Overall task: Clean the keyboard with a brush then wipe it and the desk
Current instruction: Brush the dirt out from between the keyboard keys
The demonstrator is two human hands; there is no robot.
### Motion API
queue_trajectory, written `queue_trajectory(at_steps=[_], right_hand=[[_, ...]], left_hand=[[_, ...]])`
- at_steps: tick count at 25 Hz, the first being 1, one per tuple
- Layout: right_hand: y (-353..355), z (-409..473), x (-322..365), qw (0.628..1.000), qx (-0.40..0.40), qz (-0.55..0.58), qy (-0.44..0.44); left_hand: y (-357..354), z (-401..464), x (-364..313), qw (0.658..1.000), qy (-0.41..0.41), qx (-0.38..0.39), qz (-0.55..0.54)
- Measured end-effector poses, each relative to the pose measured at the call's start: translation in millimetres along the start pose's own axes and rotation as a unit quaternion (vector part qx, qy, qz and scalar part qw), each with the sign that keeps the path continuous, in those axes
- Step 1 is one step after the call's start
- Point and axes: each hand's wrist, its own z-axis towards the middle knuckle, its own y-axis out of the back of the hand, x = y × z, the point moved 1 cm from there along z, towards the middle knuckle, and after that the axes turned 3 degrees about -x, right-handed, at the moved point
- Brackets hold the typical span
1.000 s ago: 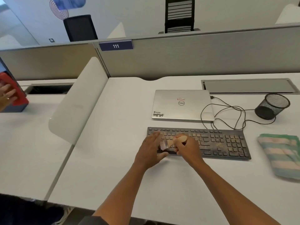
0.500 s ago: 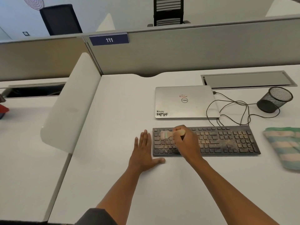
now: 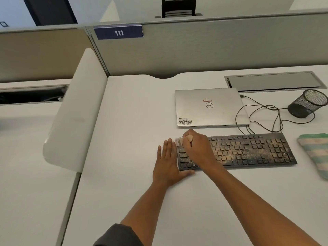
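A black keyboard speckled with pale dust lies on the white desk. My right hand grips a small wooden-handled brush over the keyboard's far left corner, bristles pointing left. My left hand lies flat on the desk against the keyboard's left end, fingers straight, thumb along its near edge. A green and white striped cloth lies folded at the right edge of the view.
A shut silver laptop sits behind the keyboard, its black cable looping to the right. A black mesh cup stands far right. A grey cable hatch and partition lie behind; a white divider stands left.
My right hand has carried the brush from the middle left keys to the keyboard's far left corner. My left hand came off the keys and now lies flat beside the keyboard's left end.
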Motion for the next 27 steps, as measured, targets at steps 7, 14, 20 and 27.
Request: queue_trajectory(at_steps=[7, 14, 20, 27], right_hand=[[9, -7, 2, 1.000, -0.013, -0.008, -0.020], [10, -23, -1, 0.998, 0.049, -0.043, -0.023], [11, -24, 8, 0.999, 0.034, -0.031, -0.001], [17, -43, 6, 0.996, 0.058, -0.058, -0.017]], left_hand=[[1, 0, 0, 1.000, 0.005, 0.011, 0.002], [0, -1, 2, 1.000, 0.003, 0.006, 0.000], [-1, 0, 2, 1.000, 0.001, 0.003, -0.005], [-1, -1, 3, 1.000, -0.002, 0.002, -0.007]])
